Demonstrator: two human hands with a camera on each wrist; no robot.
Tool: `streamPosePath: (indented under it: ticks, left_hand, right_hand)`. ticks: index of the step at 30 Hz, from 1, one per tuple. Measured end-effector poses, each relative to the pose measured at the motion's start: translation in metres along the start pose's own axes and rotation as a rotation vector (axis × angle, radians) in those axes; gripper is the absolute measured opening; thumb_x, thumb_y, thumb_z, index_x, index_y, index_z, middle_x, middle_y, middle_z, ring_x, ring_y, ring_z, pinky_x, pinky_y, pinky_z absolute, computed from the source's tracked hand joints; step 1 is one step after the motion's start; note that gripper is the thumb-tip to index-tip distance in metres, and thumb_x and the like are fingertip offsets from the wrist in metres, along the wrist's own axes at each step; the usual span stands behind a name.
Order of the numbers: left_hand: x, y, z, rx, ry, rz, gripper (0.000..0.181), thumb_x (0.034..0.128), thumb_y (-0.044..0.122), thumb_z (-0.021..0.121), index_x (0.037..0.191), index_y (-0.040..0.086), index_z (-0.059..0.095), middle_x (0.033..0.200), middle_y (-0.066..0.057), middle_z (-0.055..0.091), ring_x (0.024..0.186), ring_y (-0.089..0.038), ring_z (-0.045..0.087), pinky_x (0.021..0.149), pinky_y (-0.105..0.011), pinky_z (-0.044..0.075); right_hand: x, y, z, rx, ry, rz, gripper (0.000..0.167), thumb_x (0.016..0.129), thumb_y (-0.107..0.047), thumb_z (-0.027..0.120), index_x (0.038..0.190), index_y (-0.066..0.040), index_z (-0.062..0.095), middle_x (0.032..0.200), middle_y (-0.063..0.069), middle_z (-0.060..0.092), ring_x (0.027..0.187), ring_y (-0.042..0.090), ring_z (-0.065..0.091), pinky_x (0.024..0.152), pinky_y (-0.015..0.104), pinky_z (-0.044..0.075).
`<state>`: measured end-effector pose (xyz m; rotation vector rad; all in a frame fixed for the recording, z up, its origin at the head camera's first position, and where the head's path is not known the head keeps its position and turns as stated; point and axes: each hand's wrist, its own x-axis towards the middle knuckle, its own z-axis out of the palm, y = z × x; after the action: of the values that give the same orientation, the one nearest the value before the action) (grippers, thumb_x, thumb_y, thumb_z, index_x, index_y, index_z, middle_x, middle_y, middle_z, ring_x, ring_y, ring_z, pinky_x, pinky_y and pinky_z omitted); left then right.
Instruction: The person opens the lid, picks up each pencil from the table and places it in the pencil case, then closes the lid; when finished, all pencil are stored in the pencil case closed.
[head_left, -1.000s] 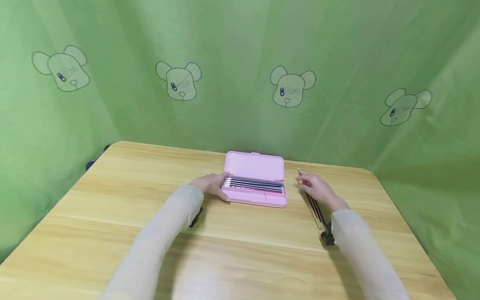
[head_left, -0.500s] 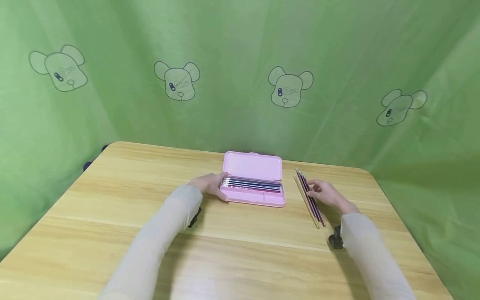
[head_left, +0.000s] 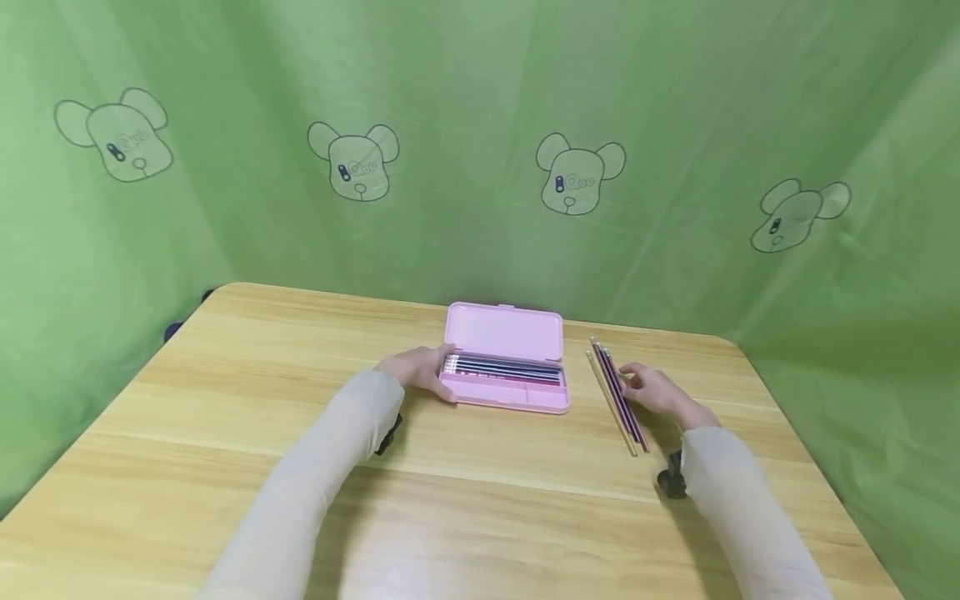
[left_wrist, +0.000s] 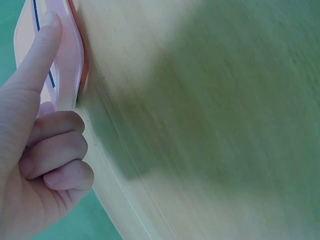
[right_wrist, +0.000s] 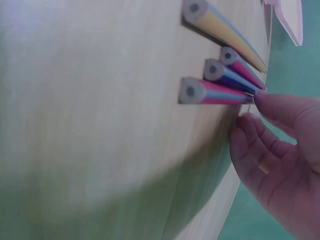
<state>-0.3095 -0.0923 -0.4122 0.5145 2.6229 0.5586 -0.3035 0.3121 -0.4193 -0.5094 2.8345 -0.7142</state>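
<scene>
The pink pencil case [head_left: 510,406] lies open, with several pencils [head_left: 510,368] side by side in its back compartment. My left hand [head_left: 420,367] grips the case's left end; in the left wrist view the thumb of that hand [left_wrist: 30,135] lies on the case [left_wrist: 68,60], the other visible fingers curled. To the right of the case, a gold pencil [head_left: 611,404] and a few dark and pink pencils [head_left: 619,392] rest on the table. My right hand [head_left: 660,393] is at their right side; in the right wrist view its thumb [right_wrist: 280,107] touches or nearly touches a pink-striped pencil [right_wrist: 215,94], fingers loosely bent.
The wooden table [head_left: 480,517] runs back to a green curtain [head_left: 465,242] printed with bear heads. The case's raised lid [head_left: 505,331] stands near the back edge. A dark wrist device [head_left: 672,477] sits under the right sleeve.
My right hand has moved right and slightly down, off the pencils it was holding; they now lie spread on the table. My left hand stays on the case.
</scene>
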Motion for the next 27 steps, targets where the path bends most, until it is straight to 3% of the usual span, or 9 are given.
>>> streamPosePath:
  ticks: [11, 17, 22, 27]
  left_hand:
    - [-0.005, 0.003, -0.003, -0.001, 0.01, 0.022, 0.102, 0.0693, 0.042, 0.076, 0.146, 0.01, 0.017, 0.139, -0.021, 0.038, 0.127, -0.031, 0.038, 0.107, -0.04, 0.029]
    - [-0.005, 0.004, -0.003, 0.012, 0.009, 0.021, 0.101, 0.0697, 0.042, 0.076, 0.146, 0.01, 0.017, 0.139, -0.021, 0.038, 0.127, -0.031, 0.038, 0.107, -0.04, 0.03]
    - [-0.005, 0.004, -0.004, 0.003, 0.007, 0.01, 0.102, 0.0696, 0.042, 0.076, 0.146, 0.011, 0.016, 0.14, -0.02, 0.038, 0.127, -0.031, 0.038, 0.107, -0.04, 0.03]
    - [-0.005, 0.004, -0.003, 0.008, 0.002, 0.004, 0.103, 0.0692, 0.043, 0.076, 0.146, 0.011, 0.016, 0.14, -0.02, 0.038, 0.127, -0.031, 0.038, 0.107, -0.04, 0.03]
  right_hand:
    - [0.005, -0.009, 0.005, -0.141, 0.036, 0.058, 0.029, 0.083, -0.003, 0.054, 0.103, 0.019, 0.051, 0.095, 0.034, 0.057, 0.091, 0.046, 0.055, 0.082, 0.053, 0.046]
    - [0.006, -0.013, 0.007, -0.149, 0.052, 0.088, 0.024, 0.08, 0.001, 0.051, 0.098, 0.017, 0.051, 0.089, 0.03, 0.058, 0.08, 0.038, 0.058, 0.074, 0.047, 0.051]
    - [0.011, -0.016, 0.005, -0.116, 0.1, 0.119, 0.027, 0.081, 0.003, 0.047, 0.105, 0.017, 0.048, 0.091, 0.031, 0.057, 0.078, 0.036, 0.057, 0.069, 0.045, 0.051]
    - [0.02, -0.025, 0.003, -0.109, 0.205, 0.065, 0.034, 0.087, 0.0, 0.046, 0.117, 0.016, 0.045, 0.086, 0.026, 0.058, 0.075, 0.033, 0.055, 0.067, 0.045, 0.048]
